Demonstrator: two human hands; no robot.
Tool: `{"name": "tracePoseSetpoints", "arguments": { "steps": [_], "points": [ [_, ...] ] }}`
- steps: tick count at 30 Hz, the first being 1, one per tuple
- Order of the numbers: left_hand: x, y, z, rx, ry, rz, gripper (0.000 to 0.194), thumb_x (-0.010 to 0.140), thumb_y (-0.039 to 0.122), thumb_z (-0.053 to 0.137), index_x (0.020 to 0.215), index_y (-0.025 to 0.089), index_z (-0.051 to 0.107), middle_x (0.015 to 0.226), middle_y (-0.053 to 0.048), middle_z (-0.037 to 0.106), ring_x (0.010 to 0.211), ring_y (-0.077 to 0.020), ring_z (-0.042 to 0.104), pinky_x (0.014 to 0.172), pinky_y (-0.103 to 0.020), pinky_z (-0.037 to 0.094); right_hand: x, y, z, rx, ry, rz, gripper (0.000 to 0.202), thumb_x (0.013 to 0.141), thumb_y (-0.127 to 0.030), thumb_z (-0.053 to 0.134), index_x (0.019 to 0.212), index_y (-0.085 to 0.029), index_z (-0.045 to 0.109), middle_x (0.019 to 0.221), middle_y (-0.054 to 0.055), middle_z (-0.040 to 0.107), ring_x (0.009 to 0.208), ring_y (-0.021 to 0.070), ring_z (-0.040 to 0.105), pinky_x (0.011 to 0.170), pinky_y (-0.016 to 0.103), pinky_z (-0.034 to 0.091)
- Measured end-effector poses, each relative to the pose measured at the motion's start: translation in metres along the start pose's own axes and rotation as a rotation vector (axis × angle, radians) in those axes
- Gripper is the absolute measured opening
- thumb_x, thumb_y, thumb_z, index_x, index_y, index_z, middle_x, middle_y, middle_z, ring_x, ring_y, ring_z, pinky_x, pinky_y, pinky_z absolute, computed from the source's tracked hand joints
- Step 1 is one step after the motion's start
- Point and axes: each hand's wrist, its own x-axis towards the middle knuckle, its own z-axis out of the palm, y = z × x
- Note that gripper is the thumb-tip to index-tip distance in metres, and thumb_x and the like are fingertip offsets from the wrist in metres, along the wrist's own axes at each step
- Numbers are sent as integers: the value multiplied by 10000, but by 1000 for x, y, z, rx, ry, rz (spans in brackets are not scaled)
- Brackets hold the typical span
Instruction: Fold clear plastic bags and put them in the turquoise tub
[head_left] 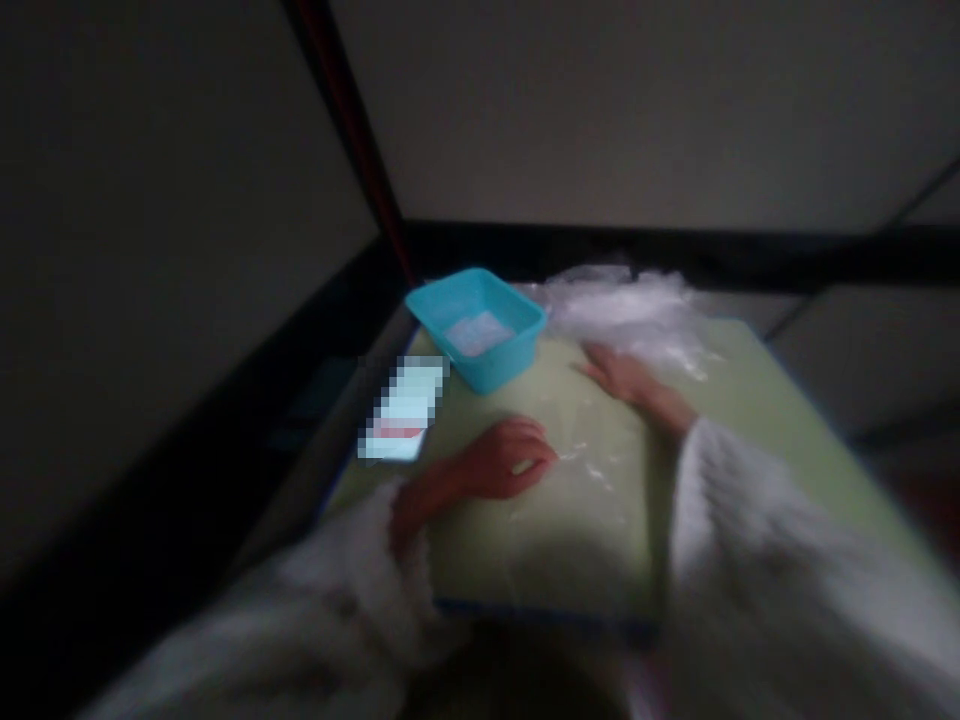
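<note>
A clear plastic bag or sheet [592,480] lies flat on the yellow-green table [780,400], its edges hard to make out. At its left side, my left hand [506,460] is closed, thumb and fingertips pinched together at the plastic. My right hand [619,375] rests with fingers stretched out near the far part of the sheet, beside a heap of crumpled clear plastic [630,310]. Left of that heap stands a turquoise basket [502,365] with pale, flat contents [478,333] that look like plastic.
A phone-like object with a lit, pixelated screen [405,410] lies at the table's left edge, in front of the basket. Walls rise behind and to the left, with a dark red pole [360,140] in the corner. White fluffy sleeves cover both my forearms.
</note>
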Motion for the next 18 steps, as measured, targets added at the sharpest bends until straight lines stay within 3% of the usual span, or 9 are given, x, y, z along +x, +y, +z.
{"name": "tracePoseSetpoints", "arguments": {
  "steps": [3, 7, 10, 14, 18],
  "points": [
    [1, 0, -1, 7, -2, 16, 219, 876, 212, 447, 825, 177, 657, 810, -62, 703, 821, -168, 630, 905, -369, 467, 0, 5, -2, -18, -1, 46, 583, 935, -576, 246, 1189, -149, 551, 1110, 177, 649, 993, 315, 620, 834, 460, 482],
    [1, -1, -1, 7, -44, -36, 246, 893, 220, 419, 849, 176, 657, 830, -66, 700, 833, -182, 628, 895, -385, 465, -5, -1, -24, -1, -63, -31, 493, 937, -532, 335, 1159, -173, 589, 1171, 144, 637, 1042, 304, 609, 875, 440, 478],
    [0, -3, 0, 16, -56, -124, 239, 886, 265, 459, 1010, 169, 639, 1031, -92, 681, 1002, -211, 604, 954, -396, 434, -12, -8, -41, 22, -130, -118, 416, 932, -478, 396, 1123, -189, 625, 1173, 116, 647, 1069, 289, 603, 906, 429, 476],
    [-3, -6, 3, 62, -136, -176, 564, 840, 396, 564, 1334, 164, 425, 1413, -128, 428, 1322, -245, 367, 1103, -422, 271, -31, -17, -51, 45, -193, -196, 355, 942, -374, 389, 1096, -184, 647, 1178, 102, 649, 1077, 258, 607, 909, 398, 492],
    [-7, -8, 6, 168, -237, -214, 704, 857, 464, 524, 1428, 150, 256, 1469, -144, 336, 1377, -259, 269, 1137, -458, 158, -59, -27, -52, 59, -171, -215, 343, 933, -297, 401, 1199, -196, 593, 1274, 100, 589, 1141, 269, 569, 943, 443, 481]
  ]
}}
